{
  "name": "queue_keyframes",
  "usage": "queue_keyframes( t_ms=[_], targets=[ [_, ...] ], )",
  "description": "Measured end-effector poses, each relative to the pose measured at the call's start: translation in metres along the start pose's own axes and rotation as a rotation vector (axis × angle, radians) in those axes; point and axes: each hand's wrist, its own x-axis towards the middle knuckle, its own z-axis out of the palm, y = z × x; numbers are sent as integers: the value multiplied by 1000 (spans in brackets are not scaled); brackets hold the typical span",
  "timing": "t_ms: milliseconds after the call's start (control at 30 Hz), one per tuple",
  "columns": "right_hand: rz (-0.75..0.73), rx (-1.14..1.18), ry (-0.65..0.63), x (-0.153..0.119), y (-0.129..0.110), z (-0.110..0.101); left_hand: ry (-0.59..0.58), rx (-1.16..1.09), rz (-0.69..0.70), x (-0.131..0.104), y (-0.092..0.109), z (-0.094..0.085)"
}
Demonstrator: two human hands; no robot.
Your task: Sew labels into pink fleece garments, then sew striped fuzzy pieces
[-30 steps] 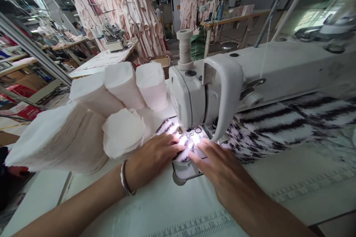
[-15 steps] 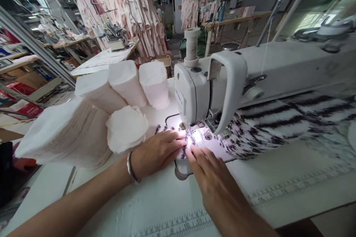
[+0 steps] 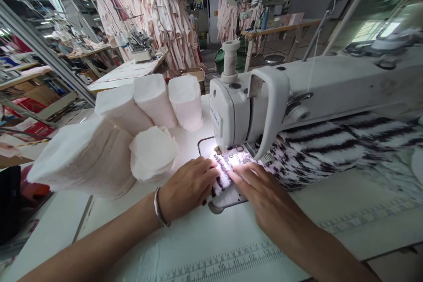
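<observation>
A small piece of black-and-white plush fabric (image 3: pixel 223 179) lies under the needle area of a white sewing machine (image 3: pixel 228 110), lit by its lamp. My left hand (image 3: pixel 190 183), with a silver bangle at the wrist, curls its fingers over the left side of this piece; the thumb is hidden. At the fabric's right edge, my right hand (image 3: pixel 261 189) lies low with its fingers stretched forward, the foremost fingertips touching the edge. Right of the needle, a larger heap of the same striped plush (image 3: pixel 307 154) rests beneath the machine arm.
Several stacks of white cut fabric (image 3: pixel 153 97) stand left of the machine, with a low stack (image 3: pixel 153 154) nearest my left hand. A ruler scale (image 3: pixel 228 264) runs along the table's front. Pink garments (image 3: pixel 165 22) hang behind, near another sewing machine (image 3: pixel 140 46).
The small plush piece has turned and now shows more between my hands. My right hand has shifted slightly right; my left fingers have curled in more. The view has tilted a little.
</observation>
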Motion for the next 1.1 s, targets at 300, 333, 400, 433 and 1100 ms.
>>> queue_keyframes(
  t_ms=[300,333,400,433,1100],
  targets=[
    [136,-136,5,-14,-27,14,-47,-96,65,-9,-2,-8],
    [130,-117,-17,-14,-24,13,-39,-95,47,-9,-1,-7],
    [103,-64,-42,-11,-16,8,-11,-100,12,-9,3,-2],
    [94,-29,-45,-9,-11,4,8,-102,-7,-8,6,0],
    [142,-55,45,-15,4,-10,149,170,-272,9,43,17]
  ],
)
